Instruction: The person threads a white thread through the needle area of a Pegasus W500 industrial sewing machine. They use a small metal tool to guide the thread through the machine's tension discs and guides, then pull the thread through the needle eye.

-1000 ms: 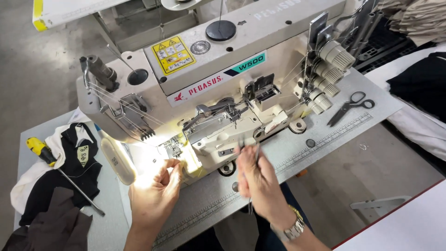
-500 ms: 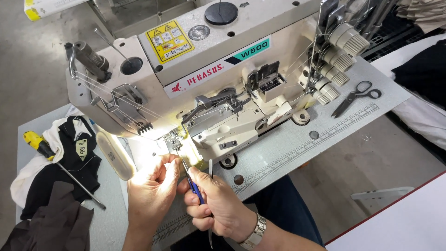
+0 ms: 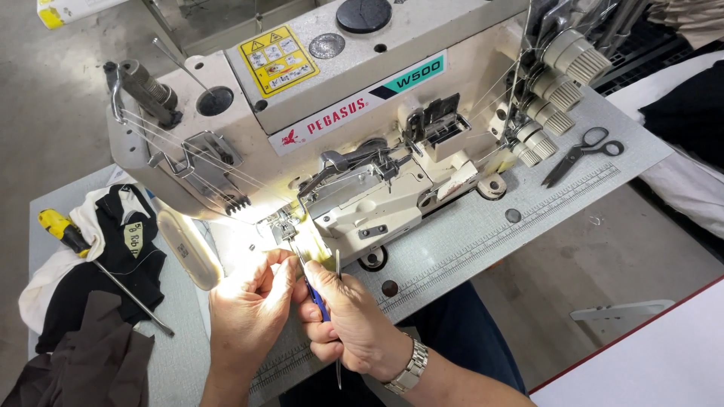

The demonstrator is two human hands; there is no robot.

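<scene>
Left hand: the left hand [image 3: 253, 316] is curled, fingertips pinched together just below the needle area [image 3: 285, 230]; what they pinch is too small to tell.
Right hand: the right hand [image 3: 351, 320] is clenched around blue-handled tweezers [image 3: 315, 295], tips pointing up toward the needles.
Sewing machine: the cream sewing machine [image 3: 339, 128] stands on the grey desk [image 3: 467, 226], its lamp lighting both hands.
Scissors: black scissors [image 3: 582, 154] lie on the desk, right of the machine, well apart from the hands.
Screwdriver: a yellow-handled screwdriver [image 3: 68, 234] rests on dark cloth [image 3: 113, 256] at the left.
</scene>
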